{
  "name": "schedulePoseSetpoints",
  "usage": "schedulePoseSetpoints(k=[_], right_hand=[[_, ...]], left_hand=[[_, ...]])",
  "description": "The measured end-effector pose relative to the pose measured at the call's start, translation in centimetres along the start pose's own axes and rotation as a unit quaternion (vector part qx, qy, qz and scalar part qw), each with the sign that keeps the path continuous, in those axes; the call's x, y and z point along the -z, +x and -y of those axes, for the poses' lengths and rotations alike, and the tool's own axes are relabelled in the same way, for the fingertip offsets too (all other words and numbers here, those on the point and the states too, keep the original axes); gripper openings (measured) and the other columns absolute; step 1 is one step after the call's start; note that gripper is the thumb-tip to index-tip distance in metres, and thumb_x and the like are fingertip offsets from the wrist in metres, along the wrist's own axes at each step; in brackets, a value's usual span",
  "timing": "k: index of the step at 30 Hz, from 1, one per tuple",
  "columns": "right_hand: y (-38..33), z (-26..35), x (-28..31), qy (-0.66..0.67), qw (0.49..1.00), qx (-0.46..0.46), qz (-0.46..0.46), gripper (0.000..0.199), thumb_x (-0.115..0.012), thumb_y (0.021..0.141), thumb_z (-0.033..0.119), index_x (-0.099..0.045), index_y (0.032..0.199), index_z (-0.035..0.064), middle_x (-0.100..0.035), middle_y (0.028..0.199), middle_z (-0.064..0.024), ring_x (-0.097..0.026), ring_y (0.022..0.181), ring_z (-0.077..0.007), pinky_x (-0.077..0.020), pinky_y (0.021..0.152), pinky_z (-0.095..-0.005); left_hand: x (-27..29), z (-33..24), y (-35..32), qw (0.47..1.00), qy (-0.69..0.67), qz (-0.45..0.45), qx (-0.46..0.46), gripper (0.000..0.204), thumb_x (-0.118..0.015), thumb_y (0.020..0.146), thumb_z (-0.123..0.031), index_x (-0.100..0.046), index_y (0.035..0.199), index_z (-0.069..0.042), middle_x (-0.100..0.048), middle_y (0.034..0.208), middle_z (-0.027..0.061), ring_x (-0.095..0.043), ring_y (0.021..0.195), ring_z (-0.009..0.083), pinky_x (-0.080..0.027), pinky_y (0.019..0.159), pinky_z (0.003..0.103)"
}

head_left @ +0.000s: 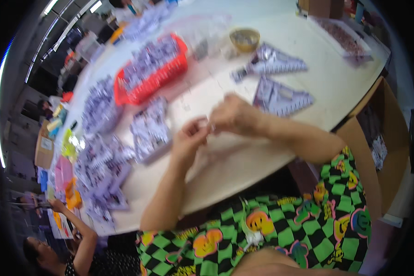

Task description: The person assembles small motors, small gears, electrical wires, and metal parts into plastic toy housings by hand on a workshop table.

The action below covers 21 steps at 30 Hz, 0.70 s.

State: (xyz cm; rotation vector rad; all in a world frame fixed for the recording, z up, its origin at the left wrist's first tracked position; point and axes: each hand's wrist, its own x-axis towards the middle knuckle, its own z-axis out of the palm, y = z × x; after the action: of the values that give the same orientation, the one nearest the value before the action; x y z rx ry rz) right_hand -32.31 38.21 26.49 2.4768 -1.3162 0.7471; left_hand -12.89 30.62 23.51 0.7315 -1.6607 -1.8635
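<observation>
Pale and cluttered, the bench (262, 161) carries both hands at its near edge: left hand (188, 138) and right hand (232, 115) meet fingertip to fingertip, each grip narrowed on a tiny item (211, 128) too blurred to identify. Beyond lie silvery packets (149, 131), within easy reach, then a red basket (152, 69) and a small bowl (244, 39).

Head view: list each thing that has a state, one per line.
Left hand: fingers pinched together, meeting the right hand; what they hold is too small to tell.
Right hand: fingers closed at the left hand.
Red plastic basket: full of purple packets.
Small round yellow bowl: upright, holding small pieces.
</observation>
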Motion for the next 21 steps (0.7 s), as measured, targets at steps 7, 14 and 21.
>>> schedulePoseSetpoints(k=[7, 14, 21], right_hand=[[1.6, -0.8, 0.7, 0.109, 0.994, -0.014, 0.012, 0.017, -0.072, 0.075, 0.016, -0.069, 0.091, 0.0127, -0.066, 0.091, -0.0011, -0.062, 0.085, -0.0228, -0.0455, 0.075, -0.0352], [1.3, -0.5, 1.4, 0.126, 0.991, -0.035, 0.024, 0.012, -0.072, 0.079, 0.016, -0.069, 0.089, 0.0108, -0.067, 0.085, -0.0045, -0.064, 0.081, -0.0225, -0.0473, 0.075, -0.0344], [0.9, -1.6, 1.3, 0.115, 0.99, -0.068, 0.046, 0.015, -0.073, 0.077, 0.014, -0.07, 0.089, 0.0072, -0.066, 0.089, -0.0076, -0.063, 0.085, -0.025, -0.0488, 0.077, -0.0349]], left_hand=[[1.3, 0.1, 1.0, 0.986, -0.146, 0.074, 0.0, 0.048, -0.068, 0.086, -0.009, -0.049, 0.128, 0.006, -0.062, 0.09, 0.0032, -0.054, 0.073, 0.0074, -0.043, 0.064, 0.02], [1.2, 0.6, 1.0, 0.985, -0.151, 0.083, 0.005, 0.05, -0.07, 0.086, -0.013, -0.05, 0.128, 0.007, -0.064, 0.094, 0.0029, -0.054, 0.076, 0.0063, -0.043, 0.065, 0.021], [0.5, 2.6, 1.3, 0.901, 0.368, -0.063, -0.22, 0.055, -0.082, 0.068, -0.025, -0.064, 0.115, -0.003, -0.065, 0.098, 0.0128, -0.061, 0.088, 0.0223, -0.05, 0.078, 0.032]])
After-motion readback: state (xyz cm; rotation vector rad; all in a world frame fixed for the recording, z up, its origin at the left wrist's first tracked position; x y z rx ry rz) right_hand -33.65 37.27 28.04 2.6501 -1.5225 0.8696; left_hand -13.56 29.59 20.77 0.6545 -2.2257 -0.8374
